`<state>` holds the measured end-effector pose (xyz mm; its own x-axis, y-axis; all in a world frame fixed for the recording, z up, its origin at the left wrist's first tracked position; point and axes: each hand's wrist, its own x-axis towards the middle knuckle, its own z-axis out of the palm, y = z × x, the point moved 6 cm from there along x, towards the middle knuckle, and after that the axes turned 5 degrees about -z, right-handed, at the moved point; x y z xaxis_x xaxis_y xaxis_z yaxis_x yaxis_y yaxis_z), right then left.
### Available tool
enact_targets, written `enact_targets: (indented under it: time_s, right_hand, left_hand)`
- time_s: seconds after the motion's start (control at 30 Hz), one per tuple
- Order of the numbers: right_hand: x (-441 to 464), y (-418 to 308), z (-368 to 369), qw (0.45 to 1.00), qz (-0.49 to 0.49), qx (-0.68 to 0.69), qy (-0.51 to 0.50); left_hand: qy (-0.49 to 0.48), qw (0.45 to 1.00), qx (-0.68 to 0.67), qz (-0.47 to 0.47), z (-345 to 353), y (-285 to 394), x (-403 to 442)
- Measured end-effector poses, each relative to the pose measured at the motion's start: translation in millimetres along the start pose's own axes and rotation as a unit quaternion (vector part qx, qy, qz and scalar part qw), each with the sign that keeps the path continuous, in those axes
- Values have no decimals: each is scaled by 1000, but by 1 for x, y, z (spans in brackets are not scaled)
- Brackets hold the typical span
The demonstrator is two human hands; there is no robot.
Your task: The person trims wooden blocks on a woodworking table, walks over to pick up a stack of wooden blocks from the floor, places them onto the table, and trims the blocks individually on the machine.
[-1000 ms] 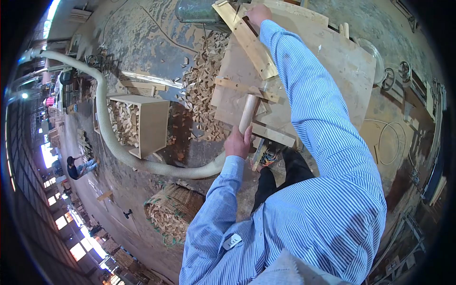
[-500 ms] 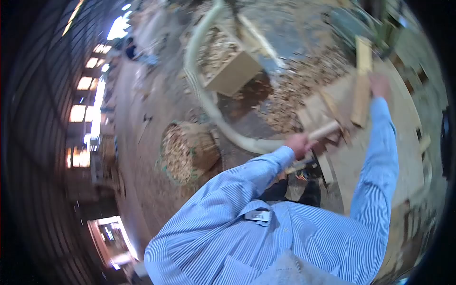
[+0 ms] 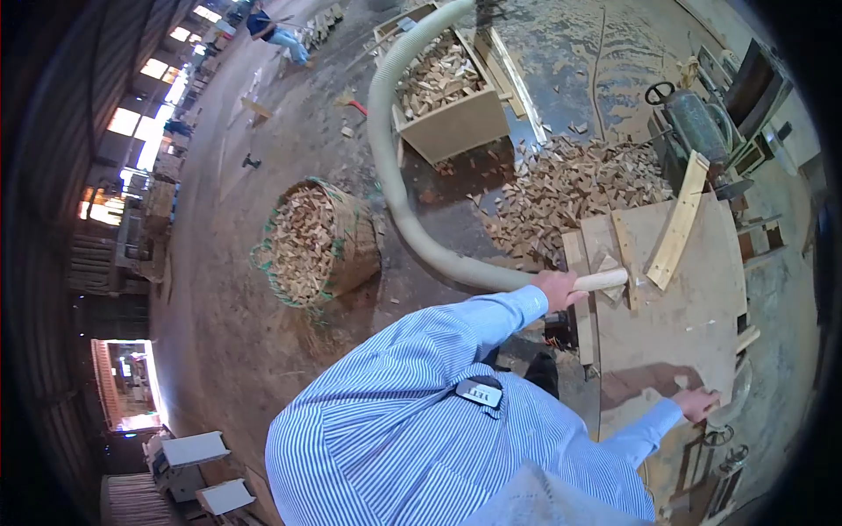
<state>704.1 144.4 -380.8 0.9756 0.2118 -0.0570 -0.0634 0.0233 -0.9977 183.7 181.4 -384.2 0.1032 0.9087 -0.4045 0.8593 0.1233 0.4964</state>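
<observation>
My left hand [image 3: 555, 290] is closed round a short pale wooden stick [image 3: 602, 280] that looks like a push stick. Its far end rests over a small wood piece [image 3: 607, 263] beside a narrow strip [image 3: 625, 254] on the wooden worktable [image 3: 675, 342]. My right hand [image 3: 697, 404] is at the table's right edge, with fingers partly apart and nothing visible in them. A long yellowish board [image 3: 680, 223] lies slantwise at the table's far side, touched by neither hand.
Wood offcuts [image 3: 579, 188] are heaped beyond the table. A basket [image 3: 355, 250] and a large box [image 3: 456, 131] hold more offcuts. A pale ribbed hose [image 3: 399, 193] curves to the table. Machinery with a handwheel [image 3: 660, 93] stands far right; another person [image 3: 279, 37] is far off.
My right hand has left the long board and moved back toward me to the table's right edge. The board stays at the far side. My left hand still holds the stick. The view has shifted.
</observation>
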Motion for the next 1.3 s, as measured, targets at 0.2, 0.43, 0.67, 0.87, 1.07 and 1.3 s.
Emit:
enact_targets:
  time_s: [0.2, 0.43, 0.67, 0.87, 1.07, 1.3]
  right_hand:
    - [-253, -39, 197, 824, -119, -155, -532]
    - [-515, -163, 138, 627, -422, -64, -651]
    - [-461, -79, -11, 696, -253, -240, -628]
    - [-427, -60, -106, 745, -195, -286, -571]
    - [-418, -62, -107, 770, -209, -234, -555]
    - [-355, -61, -135, 818, -187, -231, -492]
  left_hand:
    - [7, 1000, -6, 22, -5, -20, -24]
    - [-64, 997, 2, 35, 6, -59, -36]
    - [-1, 999, -38, 35, -11, -68, -57]
    - [32, 997, -41, 49, -14, -70, -67]
    - [46, 998, -23, 37, -6, -76, -63]
    - [29, 999, 34, 27, -11, -66, -71]
